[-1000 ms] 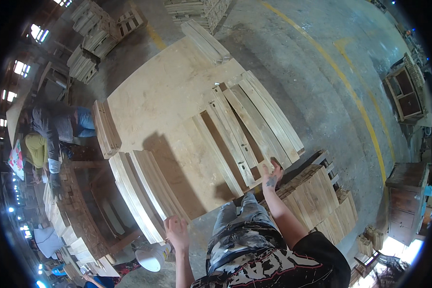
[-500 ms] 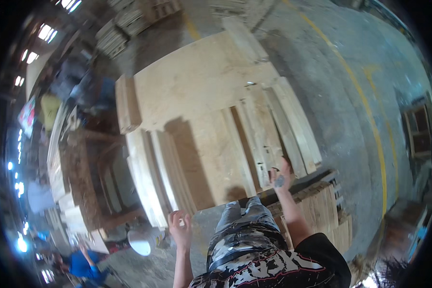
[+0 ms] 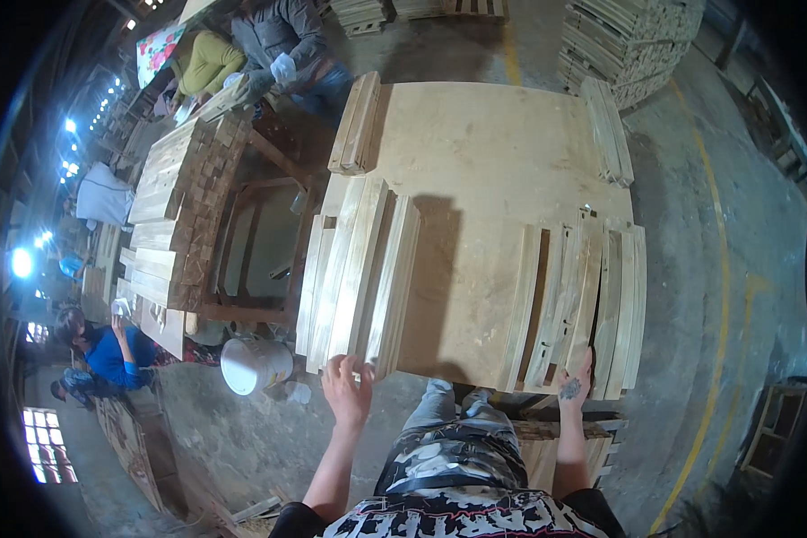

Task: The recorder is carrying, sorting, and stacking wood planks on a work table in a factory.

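Note:
Pale wooden slats lie lengthwise on a large plywood board (image 3: 475, 161), in a left group (image 3: 359, 269) and a right group (image 3: 619, 305). My left hand (image 3: 348, 387) is at the near end of the left group, its fingers bent but apart, with nothing seen between them. At the right group's near end, my right hand (image 3: 574, 386) is closed around the end of one slat (image 3: 586, 291), which lies slightly aslant among the others. Dark slots show in a neighbouring slat (image 3: 556, 309). The fingertips of my right hand are partly hidden by the wood.
Shorter slat bundles lie at the board's far left (image 3: 357, 125) and far right (image 3: 608, 134). A stacked wood pile (image 3: 166, 206) and a white bucket (image 3: 253, 363) stand to the left. Several people work there, one in blue (image 3: 117, 354). More slats (image 3: 632, 45) are stacked beyond.
The view has swung, so the board sits straighter and further right. My right hand has closed on a slat end, which now lies aslant. My left hand stays by the left group's near end.

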`<action>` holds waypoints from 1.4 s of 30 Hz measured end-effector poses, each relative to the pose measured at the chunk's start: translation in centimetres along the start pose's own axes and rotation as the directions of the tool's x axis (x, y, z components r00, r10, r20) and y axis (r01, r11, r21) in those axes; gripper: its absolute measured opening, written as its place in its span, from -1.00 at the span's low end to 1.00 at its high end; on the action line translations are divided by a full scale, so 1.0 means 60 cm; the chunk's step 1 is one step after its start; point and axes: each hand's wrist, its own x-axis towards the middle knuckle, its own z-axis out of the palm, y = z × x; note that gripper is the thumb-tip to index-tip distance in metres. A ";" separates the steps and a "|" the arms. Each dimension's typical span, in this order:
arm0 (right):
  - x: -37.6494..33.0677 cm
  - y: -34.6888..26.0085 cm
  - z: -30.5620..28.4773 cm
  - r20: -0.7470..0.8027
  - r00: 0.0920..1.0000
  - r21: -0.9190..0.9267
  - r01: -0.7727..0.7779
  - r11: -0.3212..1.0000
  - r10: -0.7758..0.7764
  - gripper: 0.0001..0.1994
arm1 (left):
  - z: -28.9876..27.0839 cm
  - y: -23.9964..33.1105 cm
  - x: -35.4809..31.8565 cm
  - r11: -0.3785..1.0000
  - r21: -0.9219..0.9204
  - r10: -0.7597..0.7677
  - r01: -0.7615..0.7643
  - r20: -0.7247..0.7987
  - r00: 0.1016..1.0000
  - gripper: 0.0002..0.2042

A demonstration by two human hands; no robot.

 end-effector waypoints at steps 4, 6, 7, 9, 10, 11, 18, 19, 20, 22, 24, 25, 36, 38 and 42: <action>-0.047 -0.008 -0.043 -0.105 0.993 -0.002 0.057 0.998 -0.057 -0.10 | 0.005 -0.006 0.018 0.994 0.084 -0.072 0.073 -0.012 0.997 -0.66; -0.066 0.005 -0.073 -0.104 0.989 0.023 0.105 0.994 -0.102 -0.13 | 0.009 -0.006 0.027 0.981 0.152 -0.121 0.117 0.015 0.993 -0.58; -0.074 0.012 -0.088 -0.100 0.984 0.055 0.154 0.987 -0.148 -0.15 | 0.013 -0.002 0.032 0.984 0.143 -0.113 0.109 0.022 0.993 -0.58; -0.077 0.001 -0.127 -0.052 0.989 0.040 0.138 0.990 -0.136 -0.19 | 0.020 0.006 0.039 0.965 0.217 -0.144 0.146 -0.025 0.989 -0.51; -0.074 -0.034 -0.156 0.108 0.991 0.186 0.055 0.981 -0.076 -0.17 | 0.022 0.009 0.043 0.952 0.236 -0.203 0.193 0.016 0.979 -0.43; -0.068 -0.057 -0.173 0.267 0.963 0.315 -0.050 0.948 -0.038 -0.15 | 0.026 0.011 0.045 0.956 0.232 -0.192 0.181 0.025 0.981 -0.43; -0.033 -0.072 -0.169 0.413 0.880 0.316 -0.382 0.868 0.237 -0.31 | 0.041 0.011 0.081 0.926 0.249 -0.284 0.283 -0.033 0.958 -0.52; -0.026 -0.079 -0.159 0.405 0.872 0.319 -0.418 0.851 0.276 -0.30 | 0.040 0.008 0.088 0.924 0.254 -0.284 0.285 -0.041 0.958 -0.52; -0.023 -0.085 -0.155 0.410 0.872 0.323 -0.414 0.851 0.268 -0.30 | 0.042 0.002 0.094 0.934 0.234 -0.278 0.271 -0.006 0.961 -0.57; -0.018 -0.106 -0.146 0.388 0.891 0.383 -0.387 0.839 0.234 -0.30 | 0.044 -0.005 0.102 0.946 0.154 -0.301 0.286 0.078 0.951 -0.64; -0.017 -0.107 -0.136 0.365 0.907 0.421 -0.363 0.831 0.212 -0.35 | 0.057 -0.011 0.107 0.953 0.139 -0.277 0.268 0.050 0.960 -0.64; -0.019 -0.106 -0.134 0.336 0.920 0.455 -0.346 0.821 0.202 -0.40 | 0.059 -0.008 0.110 0.962 0.123 -0.248 0.242 0.033 0.968 -0.64; -0.087 -0.143 -0.115 0.151 0.987 0.390 -0.105 0.915 0.049 -0.56 | -0.030 -0.021 0.127 0.941 -0.228 -0.243 0.250 0.059 0.968 -0.69; -0.104 -0.179 -0.109 0.157 0.986 0.389 -0.112 0.914 0.054 -0.57 | -0.072 -0.032 0.133 0.937 -0.279 -0.239 0.208 -0.082 0.967 -0.71; -0.111 -0.240 -0.070 0.163 0.987 0.364 -0.063 0.929 0.003 -0.59 | -0.098 -0.109 0.180 0.961 -0.253 -0.179 0.112 -0.262 0.948 -0.72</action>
